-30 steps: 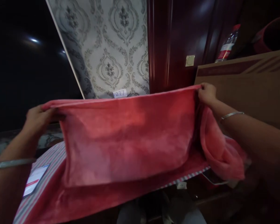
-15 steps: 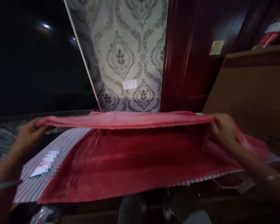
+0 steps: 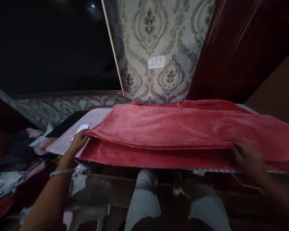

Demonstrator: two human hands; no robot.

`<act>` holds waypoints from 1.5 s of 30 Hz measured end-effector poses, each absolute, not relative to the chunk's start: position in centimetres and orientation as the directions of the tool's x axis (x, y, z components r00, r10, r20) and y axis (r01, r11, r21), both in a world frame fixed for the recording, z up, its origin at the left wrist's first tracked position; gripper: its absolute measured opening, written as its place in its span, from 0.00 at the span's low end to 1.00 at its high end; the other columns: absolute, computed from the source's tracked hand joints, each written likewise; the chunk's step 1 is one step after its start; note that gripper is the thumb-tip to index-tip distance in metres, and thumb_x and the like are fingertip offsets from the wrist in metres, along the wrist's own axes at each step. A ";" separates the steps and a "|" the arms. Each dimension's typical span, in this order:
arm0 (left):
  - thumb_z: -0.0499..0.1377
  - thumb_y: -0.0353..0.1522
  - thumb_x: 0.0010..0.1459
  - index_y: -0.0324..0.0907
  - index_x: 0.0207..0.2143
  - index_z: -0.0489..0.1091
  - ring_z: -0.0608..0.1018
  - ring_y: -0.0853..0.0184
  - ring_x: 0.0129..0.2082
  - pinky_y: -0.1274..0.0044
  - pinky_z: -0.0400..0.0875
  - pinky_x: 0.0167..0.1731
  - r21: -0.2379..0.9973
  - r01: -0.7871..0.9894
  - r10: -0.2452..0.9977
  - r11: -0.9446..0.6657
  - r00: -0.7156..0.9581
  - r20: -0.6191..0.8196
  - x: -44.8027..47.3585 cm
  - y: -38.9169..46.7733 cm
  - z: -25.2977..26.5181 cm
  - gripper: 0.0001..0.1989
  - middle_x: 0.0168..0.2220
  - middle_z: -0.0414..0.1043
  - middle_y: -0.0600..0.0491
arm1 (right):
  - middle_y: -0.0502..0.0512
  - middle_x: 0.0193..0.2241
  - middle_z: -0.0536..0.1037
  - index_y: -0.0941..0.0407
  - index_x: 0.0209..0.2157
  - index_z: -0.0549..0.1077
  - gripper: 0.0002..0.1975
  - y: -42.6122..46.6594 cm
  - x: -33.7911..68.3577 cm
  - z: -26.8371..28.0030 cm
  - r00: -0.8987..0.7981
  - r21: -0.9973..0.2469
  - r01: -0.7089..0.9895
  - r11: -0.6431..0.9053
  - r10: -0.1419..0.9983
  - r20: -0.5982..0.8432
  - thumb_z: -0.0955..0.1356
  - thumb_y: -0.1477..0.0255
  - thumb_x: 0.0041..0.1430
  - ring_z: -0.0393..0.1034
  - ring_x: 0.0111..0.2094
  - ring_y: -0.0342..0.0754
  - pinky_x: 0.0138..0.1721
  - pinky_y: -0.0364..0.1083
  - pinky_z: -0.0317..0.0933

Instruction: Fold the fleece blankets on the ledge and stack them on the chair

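Observation:
A red plush cloth lies spread across a table covered by a striped cloth. My left hand pinches the left corner of its upper layer. Toward the other end of the same edge, my right hand is closed on the fabric, its fingers blurred by motion. Between my hands the edge hangs just over the lower layer, leaving a dark narrow gap. Close beside my left fingers, a flat phone-like thing with a pale face rests on the stripes, partly hidden by the hand.
Behind the table are a patterned wall with a paper label "277", a large dark screen and a dark red panel. Piled clothes lie at the left. A pale plastic stool stands below, near my legs.
Both hands have brought the raised cloth edge down and nearer to me, so the upper layer now covers most of the lower one. My view has turned left and downward.

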State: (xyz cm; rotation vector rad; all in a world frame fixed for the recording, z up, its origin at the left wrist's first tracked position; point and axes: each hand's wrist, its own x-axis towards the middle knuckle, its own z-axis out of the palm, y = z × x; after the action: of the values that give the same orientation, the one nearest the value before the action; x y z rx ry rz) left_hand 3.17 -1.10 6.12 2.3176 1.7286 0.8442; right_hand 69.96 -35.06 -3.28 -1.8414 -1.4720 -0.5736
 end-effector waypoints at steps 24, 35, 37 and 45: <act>0.53 0.37 0.57 0.43 0.59 0.66 0.71 0.54 0.61 0.62 0.67 0.61 0.164 0.586 0.605 -0.793 0.729 0.321 16.1 -8.2 4.5 0.27 0.62 0.68 0.44 | 0.59 0.34 0.78 0.53 0.37 0.74 0.12 -35.6 65.2 -6.1 0.384 -0.412 0.907 -0.092 0.584 0.715 0.61 0.66 0.60 0.72 0.39 0.56 0.44 0.58 0.68; 0.60 0.31 0.55 0.37 0.59 0.64 0.72 0.49 0.58 0.57 0.69 0.56 0.273 0.182 0.299 -0.945 0.821 0.487 49.8 -20.2 0.6 0.28 0.58 0.69 0.34 | 0.58 0.36 0.79 0.54 0.39 0.77 0.13 -31.7 62.0 1.7 0.414 -0.446 0.890 -0.097 0.580 0.701 0.63 0.77 0.59 0.72 0.41 0.54 0.47 0.55 0.68; 0.56 0.29 0.57 0.41 0.53 0.69 0.77 0.52 0.52 0.60 0.73 0.52 0.337 0.187 0.349 -0.923 0.778 0.522 51.3 -19.9 0.7 0.20 0.50 0.74 0.39 | 0.54 0.37 0.80 0.52 0.39 0.77 0.13 -31.6 61.8 2.3 0.437 -0.458 0.881 -0.117 0.570 0.696 0.62 0.76 0.59 0.73 0.41 0.52 0.47 0.54 0.69; 0.50 0.28 0.50 0.43 0.50 0.72 0.78 0.55 0.51 0.63 0.72 0.54 0.482 0.139 0.450 -0.865 0.639 0.623 48.8 -15.0 5.9 0.25 0.49 0.78 0.46 | 0.38 0.54 0.75 0.39 0.55 0.67 0.23 -31.6 60.0 2.4 0.509 -0.494 0.850 -0.182 0.520 0.685 0.60 0.75 0.62 0.66 0.57 0.46 0.60 0.52 0.64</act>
State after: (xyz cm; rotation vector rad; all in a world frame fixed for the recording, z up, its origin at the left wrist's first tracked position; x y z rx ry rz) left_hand 48.85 -14.97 5.86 2.4694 0.4666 1.0921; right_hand 60.05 -31.55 2.38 -1.8487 -1.1382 -0.4593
